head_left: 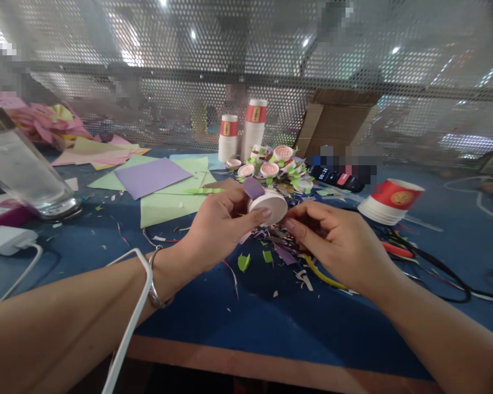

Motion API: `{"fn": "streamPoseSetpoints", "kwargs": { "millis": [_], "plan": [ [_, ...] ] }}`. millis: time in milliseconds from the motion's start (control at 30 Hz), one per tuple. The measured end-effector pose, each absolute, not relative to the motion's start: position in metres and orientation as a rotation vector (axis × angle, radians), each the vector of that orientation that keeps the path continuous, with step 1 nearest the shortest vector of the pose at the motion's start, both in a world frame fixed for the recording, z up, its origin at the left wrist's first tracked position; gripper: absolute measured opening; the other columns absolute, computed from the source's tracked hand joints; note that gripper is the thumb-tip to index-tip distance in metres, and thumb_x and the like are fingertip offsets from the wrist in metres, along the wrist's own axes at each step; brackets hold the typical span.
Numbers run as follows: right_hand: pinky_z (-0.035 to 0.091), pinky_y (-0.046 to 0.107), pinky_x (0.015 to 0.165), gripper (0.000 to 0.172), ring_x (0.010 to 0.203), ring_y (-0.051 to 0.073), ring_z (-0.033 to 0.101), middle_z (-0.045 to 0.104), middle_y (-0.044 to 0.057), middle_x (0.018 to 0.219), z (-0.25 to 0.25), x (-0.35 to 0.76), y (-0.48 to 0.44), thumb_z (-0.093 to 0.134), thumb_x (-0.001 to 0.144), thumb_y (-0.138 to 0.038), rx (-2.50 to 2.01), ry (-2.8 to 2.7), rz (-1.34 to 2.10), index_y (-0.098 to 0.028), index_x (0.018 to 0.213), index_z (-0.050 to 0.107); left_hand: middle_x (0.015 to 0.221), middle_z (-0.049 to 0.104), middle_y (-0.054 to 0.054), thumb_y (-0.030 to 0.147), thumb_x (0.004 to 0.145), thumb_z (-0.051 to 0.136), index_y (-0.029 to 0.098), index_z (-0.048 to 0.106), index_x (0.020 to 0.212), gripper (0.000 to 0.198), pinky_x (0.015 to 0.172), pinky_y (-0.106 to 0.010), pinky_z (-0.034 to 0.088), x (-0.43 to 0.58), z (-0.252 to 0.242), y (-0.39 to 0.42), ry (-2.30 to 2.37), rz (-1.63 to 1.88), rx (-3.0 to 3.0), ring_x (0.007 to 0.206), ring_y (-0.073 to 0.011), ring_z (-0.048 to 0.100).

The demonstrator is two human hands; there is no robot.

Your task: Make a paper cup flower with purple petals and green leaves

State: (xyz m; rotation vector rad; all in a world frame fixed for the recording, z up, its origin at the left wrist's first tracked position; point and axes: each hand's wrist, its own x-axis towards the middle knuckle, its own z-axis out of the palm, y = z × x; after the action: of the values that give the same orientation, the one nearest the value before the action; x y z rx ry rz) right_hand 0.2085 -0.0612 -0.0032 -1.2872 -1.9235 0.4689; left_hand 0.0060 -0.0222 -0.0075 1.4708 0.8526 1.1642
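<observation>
Between the thumb and fingers of my left hand (225, 219) is a white paper cup bottom (273, 207), a shallow round disc tilted toward me. A purple paper strip (253, 189) stands up at its upper left edge. My right hand (332, 235) is beside the disc's lower right edge, thumb and fingers pinched together. What they grip, if anything, is hidden. Behind the disc lies a pile of similar cup bottoms (270, 169) with red print and green and purple paper bits. Loose green scraps (244, 262) and other trimmings lie below my hands.
Stacked paper cups (254, 128) stand at the back. A tilted cup stack (394, 201), a phone (337, 178) and cables (431, 260) are at right. Purple paper (153, 176), green sheets (168, 210), a glass (28, 169) and a white charger (8, 241) are at left.
</observation>
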Motion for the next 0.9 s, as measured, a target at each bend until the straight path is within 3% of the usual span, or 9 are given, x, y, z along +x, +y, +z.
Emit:
{"fn": "streamPoseSetpoints", "kwargs": {
  "millis": [233,433,733,900],
  "plan": [
    [0.054,0.029,0.067,0.014,0.079,0.017,0.066,0.069,0.005,0.096,-0.0013,0.2071,-0.0679,0.068,0.098,-0.028,-1.167,-1.914,0.146,-0.021,0.109,0.071,0.077,0.067,-0.001,0.034,0.087,0.075,0.018,0.076,0.088,0.017,0.061,-0.027,0.037,0.0047,-0.0137,-0.0194,0.840,1.037,1.812,0.066,-0.0128,0.052],
    [0.053,0.031,0.069,0.009,0.082,0.018,0.068,0.071,0.005,0.097,-0.0012,0.2062,-0.0679,0.065,0.101,-0.026,-1.103,-1.985,0.056,-0.022,0.106,0.071,0.081,0.066,-0.001,0.036,0.090,0.071,0.018,0.073,0.089,0.018,0.066,-0.026,0.041,0.0052,-0.0137,-0.0242,0.791,1.006,1.820,0.072,-0.0137,0.055],
    [0.055,0.030,0.068,0.006,0.080,0.017,0.067,0.071,0.003,0.093,0.0001,0.2063,-0.0687,0.066,0.100,-0.028,-1.087,-1.920,0.199,-0.024,0.100,0.070,0.084,0.068,-0.002,0.038,0.086,0.079,0.018,0.074,0.088,0.020,0.074,-0.026,0.047,0.0090,-0.0144,-0.0273,0.664,0.994,1.567,0.077,-0.0145,0.060],
    [0.048,0.025,0.054,0.012,0.066,0.013,0.063,0.069,0.001,0.080,0.0000,0.2067,-0.0625,0.067,0.099,-0.035,-1.199,-1.853,0.379,-0.024,0.096,0.069,0.084,0.072,-0.004,0.027,0.077,0.087,0.013,0.077,0.088,0.020,0.073,-0.025,0.051,0.0110,-0.0122,-0.0221,0.647,0.904,1.203,0.076,-0.0129,0.065]
  ]
}}
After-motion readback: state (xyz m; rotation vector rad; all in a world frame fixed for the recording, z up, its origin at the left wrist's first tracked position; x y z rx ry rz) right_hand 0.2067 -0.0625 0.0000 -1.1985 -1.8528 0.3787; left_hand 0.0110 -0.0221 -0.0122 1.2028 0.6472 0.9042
